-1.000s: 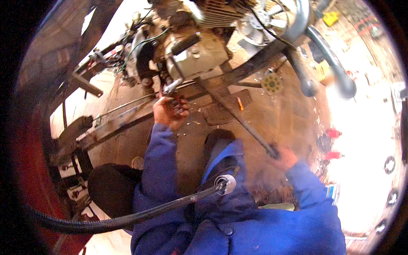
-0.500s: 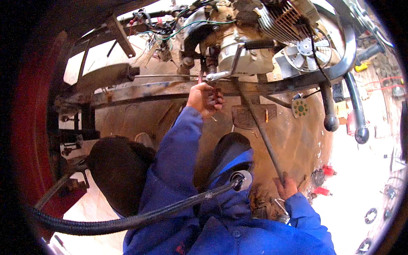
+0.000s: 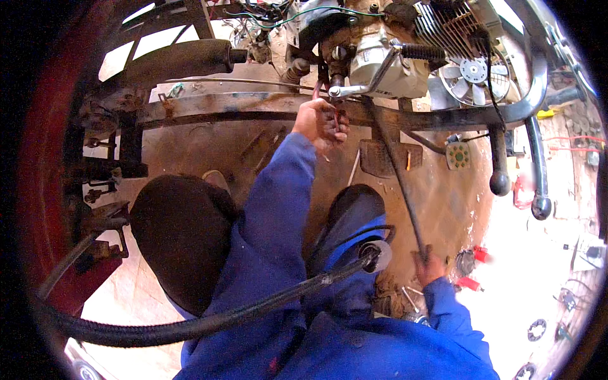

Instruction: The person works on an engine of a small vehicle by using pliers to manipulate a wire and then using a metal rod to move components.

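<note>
My right hand [image 3: 430, 266] is wrapped round the lower end of a long dark metal rod [image 3: 399, 174]. From there the rod slants up to the frame below the engine [image 3: 387, 68], where its far end is hidden. My left hand [image 3: 323, 123] is closed at the near side of the steel frame rail [image 3: 221, 106], with dirty fingers curled and one digit pointing up past the rail. Whatever lies inside those fingers I cannot make out. Just above it is the end of a kick lever [image 3: 381, 75] with a black rubber sleeve.
A dark muffler [image 3: 171, 68] lies along the frame at left. Pedals [image 3: 458, 155] and ball-ended bars [image 3: 500, 182] stand at right, near a white fan [image 3: 474, 79]. A thick black hose [image 3: 209, 326] crosses in front of me. Red parts [image 3: 468, 283] lie on the floor.
The whole view has shifted, so the engine and frame sit higher and farther right. My right hand still grips the rod, and my left hand stays closed by the rail.
</note>
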